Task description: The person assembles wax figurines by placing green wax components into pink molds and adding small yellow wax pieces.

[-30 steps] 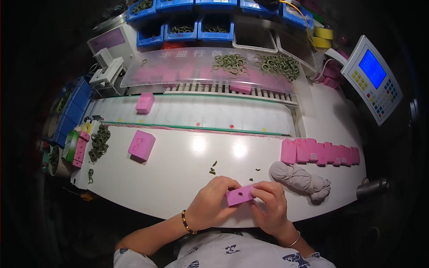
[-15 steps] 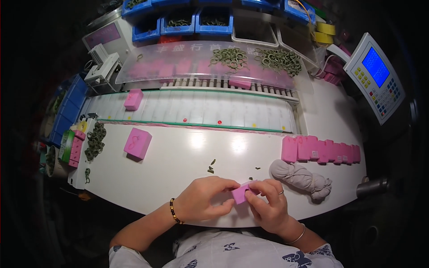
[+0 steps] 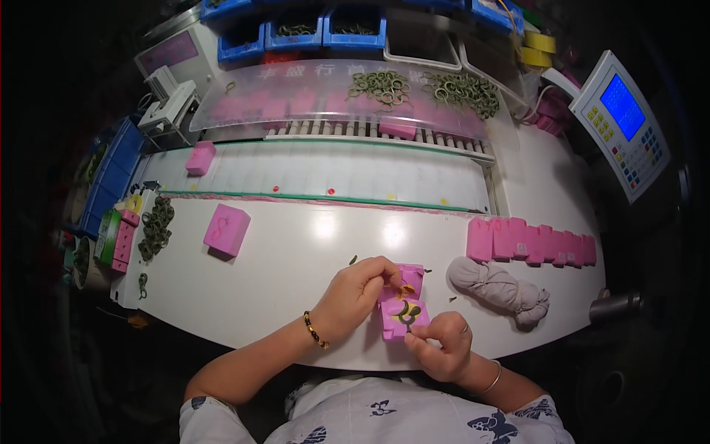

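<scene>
A pink rubber mold lies opened in front of me in two parts, a far half (image 3: 413, 274) and a near half (image 3: 392, 328). In the near half sits a dark green wax piece (image 3: 406, 314) with curved branches, over a yellow patch. Bent over the left side of the far half, my left hand (image 3: 360, 290) has its fingers closed at the mold's edge and a small yellow part. My right hand (image 3: 445, 346) pinches the lower end of the green piece with thumb and forefinger. Small green scraps (image 3: 353, 260) lie on the table nearby.
A conveyor belt (image 3: 310, 166) carries one pink block (image 3: 200, 158). Another pink block (image 3: 227, 231) rests on the table (image 3: 296, 259). To the right are a row of pink blocks (image 3: 518, 243), a rolled grey cloth (image 3: 499, 291) and a control panel (image 3: 621, 126). Green rings (image 3: 155, 228) pile up left.
The pink mold has gone from closed between my hands to opened, showing the green piece. My left hand has moved up and right. The belt's block and dots have shifted left.
</scene>
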Motion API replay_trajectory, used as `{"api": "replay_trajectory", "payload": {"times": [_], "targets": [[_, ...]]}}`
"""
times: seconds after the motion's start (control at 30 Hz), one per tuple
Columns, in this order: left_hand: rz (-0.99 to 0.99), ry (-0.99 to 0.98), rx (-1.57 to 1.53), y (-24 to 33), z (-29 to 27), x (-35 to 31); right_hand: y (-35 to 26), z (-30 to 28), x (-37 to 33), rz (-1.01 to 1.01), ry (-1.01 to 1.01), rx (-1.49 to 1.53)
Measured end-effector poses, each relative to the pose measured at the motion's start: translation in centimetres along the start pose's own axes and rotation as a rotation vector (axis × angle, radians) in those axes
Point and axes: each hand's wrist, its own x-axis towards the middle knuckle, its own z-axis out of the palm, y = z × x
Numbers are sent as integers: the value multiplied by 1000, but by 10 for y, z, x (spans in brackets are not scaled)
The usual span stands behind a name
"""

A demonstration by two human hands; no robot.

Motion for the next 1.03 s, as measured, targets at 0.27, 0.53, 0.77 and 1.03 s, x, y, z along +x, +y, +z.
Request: {"api": "replay_trajectory", "payload": {"times": [0.27,0.53,0.77,1.03], "targets": [[199,-230,-6,19,-5,-22,-12,-10,-26,-54,-94,19],[216,-198,520,13,1,-34,-5,-19,18,246,-137,259],[290,-166,465,11,-2,-27,2,-15,23,201,-196,222],[31,-314,170,17,-10,-21,40,-42,59,264,-39,37]]}}
